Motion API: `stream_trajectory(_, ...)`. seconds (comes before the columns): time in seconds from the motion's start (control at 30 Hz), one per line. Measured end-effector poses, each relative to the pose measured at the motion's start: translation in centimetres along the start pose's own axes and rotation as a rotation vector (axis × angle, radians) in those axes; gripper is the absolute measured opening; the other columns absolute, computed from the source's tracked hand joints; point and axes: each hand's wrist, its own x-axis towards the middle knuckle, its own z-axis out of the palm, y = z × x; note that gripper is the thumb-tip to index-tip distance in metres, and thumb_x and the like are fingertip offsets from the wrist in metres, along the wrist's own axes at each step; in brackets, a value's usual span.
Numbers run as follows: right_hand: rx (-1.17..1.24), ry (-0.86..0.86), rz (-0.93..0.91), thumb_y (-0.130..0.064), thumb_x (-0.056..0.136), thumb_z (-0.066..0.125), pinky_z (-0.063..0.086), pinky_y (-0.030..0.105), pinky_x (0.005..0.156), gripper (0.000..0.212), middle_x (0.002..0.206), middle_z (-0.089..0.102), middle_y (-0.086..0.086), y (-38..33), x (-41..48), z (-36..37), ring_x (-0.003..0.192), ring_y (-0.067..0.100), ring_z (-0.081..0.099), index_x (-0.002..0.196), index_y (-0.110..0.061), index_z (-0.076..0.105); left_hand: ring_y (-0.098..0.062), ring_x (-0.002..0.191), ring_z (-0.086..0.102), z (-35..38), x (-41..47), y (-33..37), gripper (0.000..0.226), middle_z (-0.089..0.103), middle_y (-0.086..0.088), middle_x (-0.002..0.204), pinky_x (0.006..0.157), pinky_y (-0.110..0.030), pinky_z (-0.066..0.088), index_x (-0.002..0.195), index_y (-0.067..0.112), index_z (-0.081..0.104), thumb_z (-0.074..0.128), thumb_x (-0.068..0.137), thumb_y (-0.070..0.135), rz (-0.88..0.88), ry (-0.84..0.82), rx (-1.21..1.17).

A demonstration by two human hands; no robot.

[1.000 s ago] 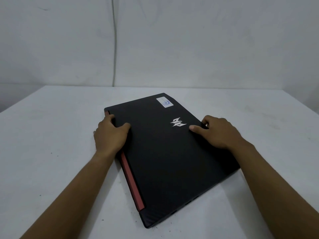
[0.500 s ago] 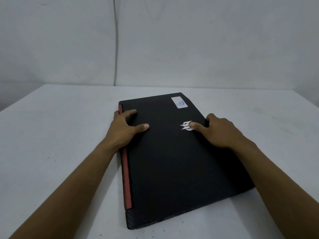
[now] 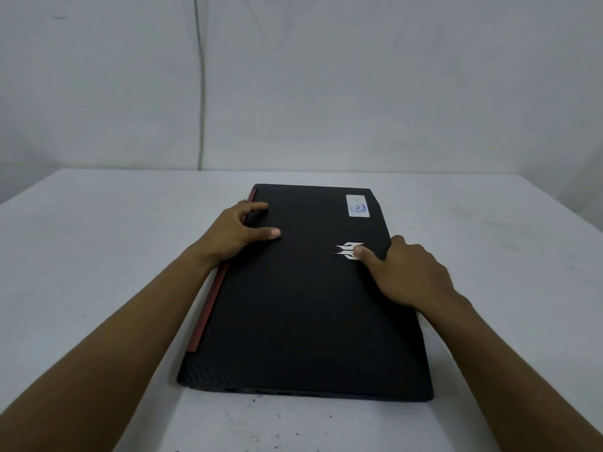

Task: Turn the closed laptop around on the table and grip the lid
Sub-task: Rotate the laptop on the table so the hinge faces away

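White table (image 3: pixel 98 288) against a pale wall carries the closed black laptop (image 3: pixel 303 305), a short side facing the person, left hand (image 3: pixel 235 233) clamped over its red-trimmed edge and right hand (image 3: pixel 408 272) over the opposite edge, so turning looks underway, lid grip pending.

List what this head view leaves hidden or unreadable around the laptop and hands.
- Right hand fingers: curled over the laptop right edge, out of sight.
- Sticker print: too small to read.
- Logo: partly covered by the right thumb.
- Ports on the near edge: too dark to identify.
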Motion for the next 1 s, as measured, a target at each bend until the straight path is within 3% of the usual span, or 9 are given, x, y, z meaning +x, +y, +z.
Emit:
stream_trajectory(0.07,-0.006,0.026,0.001,-0.078,0.089,0.036,0.042,0.037,0.072,0.072,0.104,0.062,0.005,-0.1,0.1,-0.2,0.089,0.027,0.058,0.113,-0.013,0.052,-0.02,0.145,0.031,0.2,-0.7,-0.2,0.072,0.034,0.001,0.158,0.101,-0.024,0.026,0.141,0.028,0.052,0.08,0.076,0.036,0.016,0.024,-0.006)
stream_trajectory(0.13,-0.004,0.065,-0.036,-0.076,0.09,0.037,0.043,0.039,0.078,0.074,0.122,0.062,0.008,-0.7,0.7,-0.3,0.106,0.032,0.061,0.127,-0.014,0.05,-0.018,0.145,0.031,0.2,-1.6,-0.8,0.07,0.033,0.002,0.159,0.101,-0.024,0.026,0.14,0.029,0.053,0.08,0.076,0.034,0.018,0.044,-0.029)
stream_trajectory(0.23,-0.026,0.064,-0.117,-0.074,0.091,0.038,0.043,0.046,0.092,0.084,0.143,0.046,0.013,-2.2,2.7,-0.4,0.129,0.035,0.047,0.152,-0.018,0.032,-0.015,0.146,0.03,0.1,-2.6,-1.6,0.065,0.033,0.002,0.16,0.11,-0.028,0.027,0.133,0.032,0.06,0.083,0.072,0.034,0.016,0.091,-0.075)
stream_trajectory(0.37,-0.106,0.023,-0.185,-0.075,0.09,0.036,0.04,0.048,0.099,0.08,0.153,0.036,0.011,-3.5,6.4,-0.3,0.139,0.033,0.032,0.148,-0.02,0.044,-0.013,0.141,0.04,0.1,-2.7,-2.5,0.053,0.043,0.002,0.155,0.108,-0.027,0.033,0.123,0.031,0.067,0.084,0.072,0.027,0.044,0.167,-0.164)
stream_trajectory(0.57,-0.138,-0.069,-0.315,-0.08,0.085,0.039,0.038,0.05,0.1,0.081,0.15,0.045,0.008,-4.8,11.5,-0.7,0.139,0.032,0.036,0.145,-0.026,0.048,-0.01,0.136,0.047,0.1,-2.4,-3.0,0.047,0.05,0.0,0.149,0.112,-0.03,0.036,0.117,0.026,0.071,0.083,0.073,0.017,0.065,0.206,-0.246)
stream_trajectory(0.73,-0.037,-0.132,-0.367,-0.092,0.068,0.043,0.048,0.045,0.09,0.088,0.115,0.06,0.0,-5.3,14.1,-1.1,0.118,0.03,0.053,0.128,-0.031,0.061,-0.006,0.129,0.052,0.2,-2.1,-3.1,0.045,0.057,0.0,0.142,0.105,-0.022,0.04,0.115,0.021,0.072,0.081,0.073,0.009,0.076,0.246,-0.293)
stream_trajectory(0.87,0.081,-0.134,-0.362,-0.094,0.062,0.049,0.042,0.045,0.104,0.097,0.138,0.055,0.001,-5.0,14.8,-0.6,0.131,0.024,0.048,0.142,-0.039,0.053,-0.006,0.127,0.055,0.3,-2.0,-3.1,0.044,0.058,-0.001,0.14,0.105,-0.025,0.043,0.112,0.022,0.072,0.082,0.072,0.006,0.077,0.254,-0.328)
stream_trajectory(1.0,0.177,-0.109,-0.338,-0.094,0.058,0.053,0.042,0.044,0.103,0.098,0.136,0.054,0.002,-4.8,14.7,-0.2,0.133,0.023,0.045,0.139,-0.04,0.057,-0.004,0.126,0.055,0.3,-2.2,-3.0,0.043,0.059,-0.001,0.139,0.105,-0.026,0.043,0.112,0.021,0.072,0.081,0.072,0.005,0.085,0.252,-0.346)
